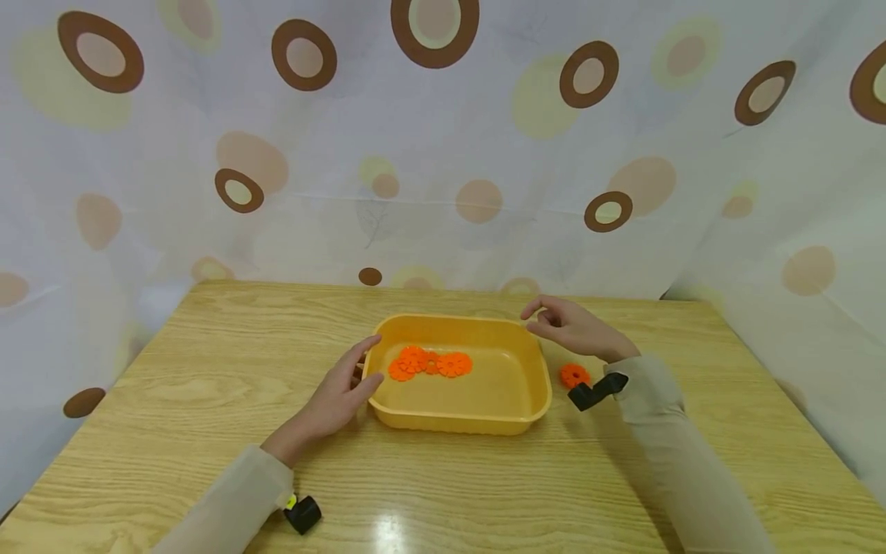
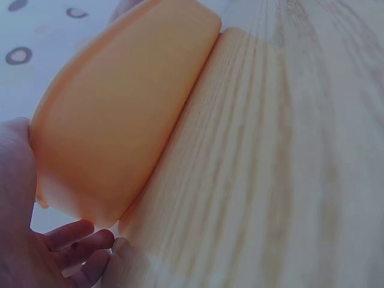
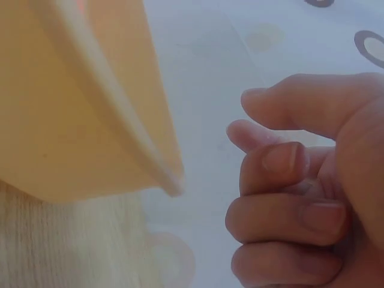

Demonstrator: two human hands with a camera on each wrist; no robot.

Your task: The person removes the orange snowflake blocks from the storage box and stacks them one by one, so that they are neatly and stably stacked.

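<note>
A yellow plastic tub (image 1: pixel 453 404) stands on the table, with several flat orange flower-shaped discs (image 1: pixel 454 365) lying inside at its left. At the tub's left end, my left hand (image 1: pixel 335 396) holds it, thumb and index finger at the rim. The left wrist view shows other fingers bent against the outer wall. My right hand (image 1: pixel 574 329) hovers off the tub's far right corner. Its lower fingers curl toward the palm, and nothing shows between thumb and index finger. Another orange flower-shaped disc (image 1: pixel 574 375) lies on the table below the right wrist, right of the tub.
The wooden table (image 1: pixel 208 385) carries the tub and the loose disc. A pale curtain (image 1: pixel 415 231) with brown and beige ovals hangs along the back and both sides. A black wrist camera (image 1: pixel 597 391) partly covers the loose disc.
</note>
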